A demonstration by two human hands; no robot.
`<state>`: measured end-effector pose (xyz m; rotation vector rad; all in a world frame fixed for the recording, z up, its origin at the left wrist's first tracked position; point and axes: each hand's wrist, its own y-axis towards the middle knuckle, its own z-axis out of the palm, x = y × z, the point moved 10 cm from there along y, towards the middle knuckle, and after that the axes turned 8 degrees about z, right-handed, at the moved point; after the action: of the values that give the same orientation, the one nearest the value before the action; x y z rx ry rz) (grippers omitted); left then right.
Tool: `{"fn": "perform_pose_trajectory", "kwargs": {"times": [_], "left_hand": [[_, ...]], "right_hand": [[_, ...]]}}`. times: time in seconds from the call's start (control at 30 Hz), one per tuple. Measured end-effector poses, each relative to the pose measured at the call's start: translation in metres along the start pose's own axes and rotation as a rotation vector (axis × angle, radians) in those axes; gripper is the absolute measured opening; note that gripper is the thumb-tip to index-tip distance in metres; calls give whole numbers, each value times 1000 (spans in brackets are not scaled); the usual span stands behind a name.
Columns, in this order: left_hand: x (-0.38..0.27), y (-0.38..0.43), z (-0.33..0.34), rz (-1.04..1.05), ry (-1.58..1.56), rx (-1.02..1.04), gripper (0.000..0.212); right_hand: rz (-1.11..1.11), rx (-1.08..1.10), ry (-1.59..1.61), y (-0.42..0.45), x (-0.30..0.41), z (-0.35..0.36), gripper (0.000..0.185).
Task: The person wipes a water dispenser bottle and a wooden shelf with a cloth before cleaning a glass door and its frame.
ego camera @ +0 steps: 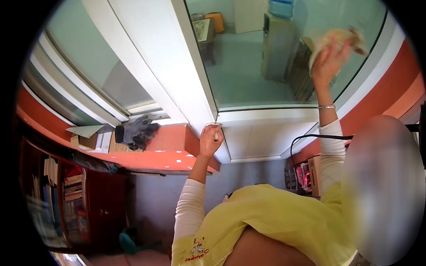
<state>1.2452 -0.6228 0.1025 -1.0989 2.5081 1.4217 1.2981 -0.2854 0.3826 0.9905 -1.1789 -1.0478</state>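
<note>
My right hand [327, 65] is spread over a beige cloth [336, 36] against the upper glass pane [239, 86] of a white-framed door. Both hand and cloth are blurred, and a dark brown corner of the cloth sticks out to the right. Lower down, my left hand [210, 143] is closed around a white door handle [213, 124] at the door's left edge. Most of that handle is hidden by the fingers. Beneath the glass is the white lower panel [266, 139] of the door.
Grey work gloves [136, 131] lie on the orange window ledge [166, 139] beside an open cardboard box [83, 141]. A wooden bookcase [103, 206] stands at left. A black cable [319, 135] and a crate [291, 179] are at right. Through the glass, a water dispenser [276, 50] shows.
</note>
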Motion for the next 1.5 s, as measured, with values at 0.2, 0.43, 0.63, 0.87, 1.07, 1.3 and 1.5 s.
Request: {"fn": "perform_pose_trajectory", "kwargs": {"times": [0.2, 0.43, 0.63, 0.87, 1.07, 1.3, 1.5], "left_hand": [[-5, 5, 4, 52, 36, -15, 26], [-2, 2, 7, 125, 99, -18, 31], [3, -5, 1, 119, 136, -3, 28], [1, -3, 8, 108, 159, -22, 27], [7, -8, 1, 114, 242, -26, 29], [-1, -3, 4, 206, 161, -22, 29], [-1, -5, 0, 159, 122, -71, 26]], "right_hand": [[265, 398, -24, -131, 36, 34, 34], [-577, 770, 389, -246, 175, 49, 30], [355, 1013, 414, -213, -11, 45, 53], [430, 103, -199, -147, -151, -43, 49], [794, 389, 364, -216, 3, 31, 43], [-519, 674, 455, -238, 182, 52, 26], [-65, 544, -156, -124, -44, 34, 50]]}}
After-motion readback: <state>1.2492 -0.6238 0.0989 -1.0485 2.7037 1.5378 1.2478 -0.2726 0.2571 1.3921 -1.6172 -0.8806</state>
